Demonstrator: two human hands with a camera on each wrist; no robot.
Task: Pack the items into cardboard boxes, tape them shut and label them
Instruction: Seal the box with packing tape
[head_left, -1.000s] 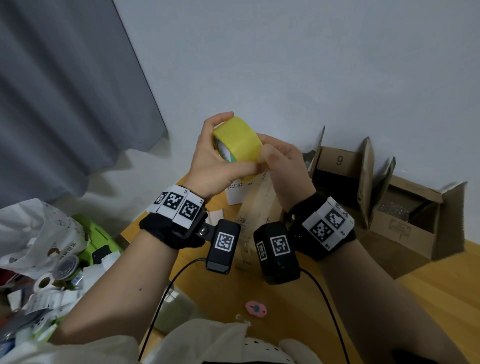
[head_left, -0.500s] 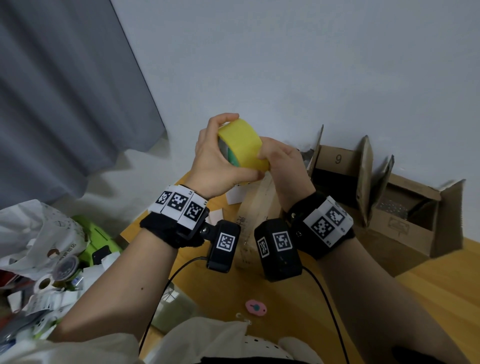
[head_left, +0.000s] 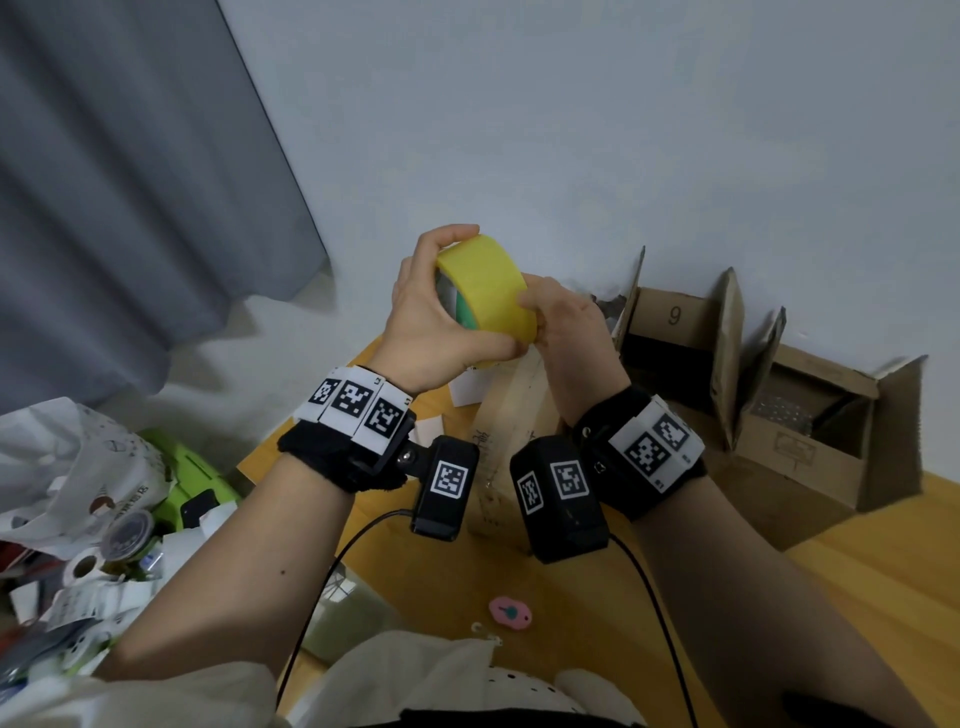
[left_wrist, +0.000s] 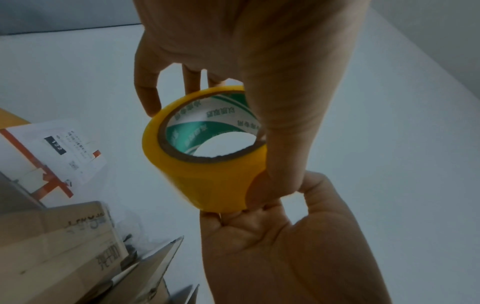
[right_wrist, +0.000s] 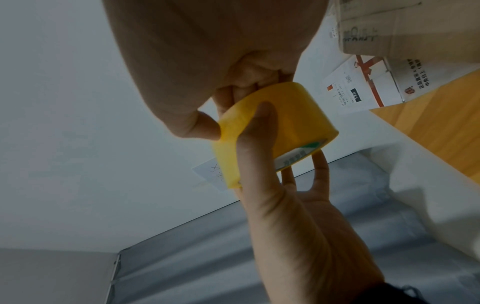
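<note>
A yellow tape roll (head_left: 488, 280) with a green-printed core is held up in front of the wall. My left hand (head_left: 431, 332) grips it, fingers over the top and thumb on the outer face below. My right hand (head_left: 566, 332) meets it from the right, curled fingers and thumb pinching its outer face. In the left wrist view the tape roll (left_wrist: 207, 174) shows its core, with the right hand (left_wrist: 272, 246) under it. In the right wrist view the right thumb presses the tape roll (right_wrist: 293, 123) at its rim. A closed cardboard box (head_left: 514, 410) lies below my hands.
Two open cardboard boxes stand by the wall at right, one marked 9 (head_left: 670, 332), the other (head_left: 810, 447) with something inside. A pink item (head_left: 510, 613) lies on the wooden floor. At left are a green bin (head_left: 182, 467), a white bag and label rolls (head_left: 83, 566).
The roll has tilted and turned a little between my hands. My right fingers have shifted along its outer face. Both hands keep hold of it.
</note>
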